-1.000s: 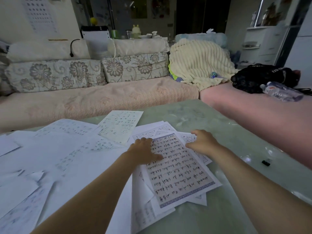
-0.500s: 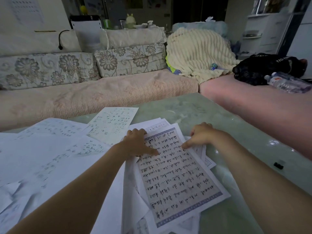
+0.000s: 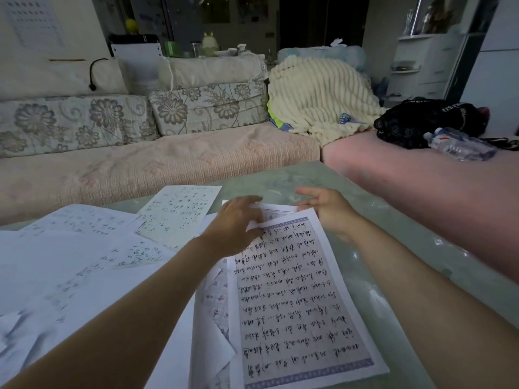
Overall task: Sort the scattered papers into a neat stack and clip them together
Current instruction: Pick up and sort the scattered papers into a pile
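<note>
Top bordered sheet point(image 3: 297, 299) lies w/ its long axis running from the table's point(image 3: 398, 242) near edge toward the far edge, skewed over the sheets beneath. Both hands are at its far short edge: left hand point(image 3: 236, 220) flat, fingers straight, on the far-left corner; right hand point(image 3: 328, 209) loosely spread at the far-right corner, gripping nothing. Loose papers point(image 3: 84, 248) lie toward the left edge, so the left hand's nearer them.

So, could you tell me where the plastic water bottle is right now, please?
In the head view, the plastic water bottle lies on its side at the far right, on the pink sofa seat, right beside the black bag.
</note>
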`<state>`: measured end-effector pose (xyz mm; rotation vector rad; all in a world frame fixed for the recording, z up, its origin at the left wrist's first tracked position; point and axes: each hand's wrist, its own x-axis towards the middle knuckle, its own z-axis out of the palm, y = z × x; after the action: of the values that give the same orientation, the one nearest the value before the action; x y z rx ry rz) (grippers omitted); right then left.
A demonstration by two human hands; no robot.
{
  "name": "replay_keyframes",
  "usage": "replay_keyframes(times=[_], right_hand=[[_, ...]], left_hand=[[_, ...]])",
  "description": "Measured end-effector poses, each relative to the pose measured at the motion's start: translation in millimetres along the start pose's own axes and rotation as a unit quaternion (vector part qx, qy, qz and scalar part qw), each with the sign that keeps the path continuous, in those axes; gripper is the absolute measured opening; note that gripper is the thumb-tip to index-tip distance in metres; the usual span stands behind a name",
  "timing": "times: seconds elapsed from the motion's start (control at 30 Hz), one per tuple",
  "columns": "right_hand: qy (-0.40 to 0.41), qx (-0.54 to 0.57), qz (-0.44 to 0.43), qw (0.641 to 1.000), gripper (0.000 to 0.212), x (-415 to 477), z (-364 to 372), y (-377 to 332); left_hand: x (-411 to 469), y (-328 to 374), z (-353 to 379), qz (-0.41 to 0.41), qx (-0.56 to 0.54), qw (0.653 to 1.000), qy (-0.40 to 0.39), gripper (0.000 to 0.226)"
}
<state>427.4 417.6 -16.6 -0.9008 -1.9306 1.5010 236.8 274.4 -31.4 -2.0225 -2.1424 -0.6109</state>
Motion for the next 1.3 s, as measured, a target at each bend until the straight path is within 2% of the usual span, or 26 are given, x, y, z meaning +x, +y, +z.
replay_keyframes(times=[0.03,0.1,0.13,0.17,0.2,0.23,0.3,0.37,0.47,0.57,0.67,0.77,0.87,0.97,1.07,1.3], right_hand=[[0.003,0.040,0.002,0.999,0.048,-2.2,4.2,-2.9],[0.021,0.144,0.047,0.988,0.031,-0.6,7.5,-4.7],[0.012,0.200,0.089,0.976,0.043,1.3,7.5,-2.7],[-0.006,0.231,0.132,0.964,0.068,2.7,7.6,1.0],[-0.045,0.203,0.150,0.967,0.085,1.9,7.2,3.6],[-0.090,0.140,0.148,0.975,0.092,-1.1,8.5,4.5],[-0.112,-0.022,0.121,0.986,0.066,-8.7,13.0,7.6],[-0.056,-0.089,0.111,0.988,0.039,-7.6,16.2,12.9],[0.033,-0.106,0.139,0.984,0.029,-3.6,11.8,22.2],[0.081,-0.139,0.148,0.976,0.026,-2.3,-3.4,27.8],[0.068,-0.189,0.130,0.971,0.031,2.7,-11.5,29.5],[0.035,-0.212,0.110,0.970,0.037,6.6,-9.5,28.9],[0.027,-0.235,0.085,0.968,0.044,11.4,-4.1,28.5],[0.027,-0.246,0.063,0.967,0.047,18.0,1.7,29.3],[0.030,-0.261,0.045,0.964,0.048,25.1,5.2,33.6],[0.012,-0.284,0.052,0.957,0.048,33.3,1.6,33.2]], left_hand=[[2.4,2.3,-2.6,-0.004,0.002,1.000,-0.011,0.014],[4.1,6.1,-9.7,-0.023,0.002,1.000,-0.005,0.013],[3.7,6.7,-13.8,-0.052,-0.010,0.999,0.000,0.009],[3.1,6.6,-17.4,-0.091,-0.023,0.996,0.000,0.006],[2.4,5.4,-19.5,-0.125,-0.037,0.991,0.004,0.004],[1.7,3.9,-20.5,-0.148,-0.048,0.988,0.017,0.008],[1.5,0.0,-20.7,-0.164,-0.097,0.981,0.049,0.020],[1.8,-2.4,-19.2,-0.163,-0.151,0.972,0.076,0.030],[0.8,-12.9,-13.6,-0.156,-0.133,0.975,0.090,0.039],[-3.9,-33.6,-6.9,-0.221,-0.078,0.972,0.020,0.043],[-9.1,-51.1,-0.6,-0.290,-0.019,0.954,-0.075,0.055],[-8.1,-63.6,9.2,-0.310,0.024,0.938,-0.155,0.070],[0.2,-76.4,20.2,-0.298,0.063,0.936,-0.176,0.081],[14.3,-91.5,22.9,-0.291,0.088,0.932,-0.197,0.104],[25.4,-104.8,20.2,-0.291,0.054,0.929,-0.222,0.126],[39.7,-118.8,11.9,-0.274,0.079,0.931,-0.228,0.103]])
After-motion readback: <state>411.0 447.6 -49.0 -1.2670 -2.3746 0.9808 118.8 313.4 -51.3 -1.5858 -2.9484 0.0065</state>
